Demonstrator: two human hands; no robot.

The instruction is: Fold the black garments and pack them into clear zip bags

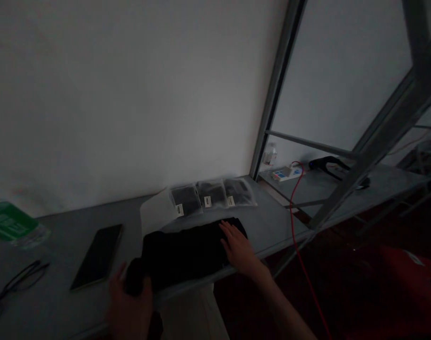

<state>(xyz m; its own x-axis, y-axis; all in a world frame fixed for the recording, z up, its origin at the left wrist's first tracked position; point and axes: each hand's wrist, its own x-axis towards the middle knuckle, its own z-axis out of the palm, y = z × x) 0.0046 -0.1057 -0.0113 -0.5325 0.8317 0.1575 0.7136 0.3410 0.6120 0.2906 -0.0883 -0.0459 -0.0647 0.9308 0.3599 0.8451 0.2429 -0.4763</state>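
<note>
A black garment (187,252) lies spread on the grey table (59,293) near its front edge. My right hand (238,248) rests flat on the garment's right end, fingers stretched out. My left hand (128,304) is at the garment's left end, fingers curled round a bunched part of the dark cloth. Behind the garment lie three clear bags (211,194) with dark folded items and white labels, in a row by the wall. An empty-looking clear bag (155,212) lies left of them.
A dark phone (98,255) lies left of the garment. Glasses (17,281) and a green packet (12,224) sit at the far left. A metal frame (272,94) stands to the right, with a red cable (300,245), a power strip (286,173) and a black tool (329,165) on the neighbouring table.
</note>
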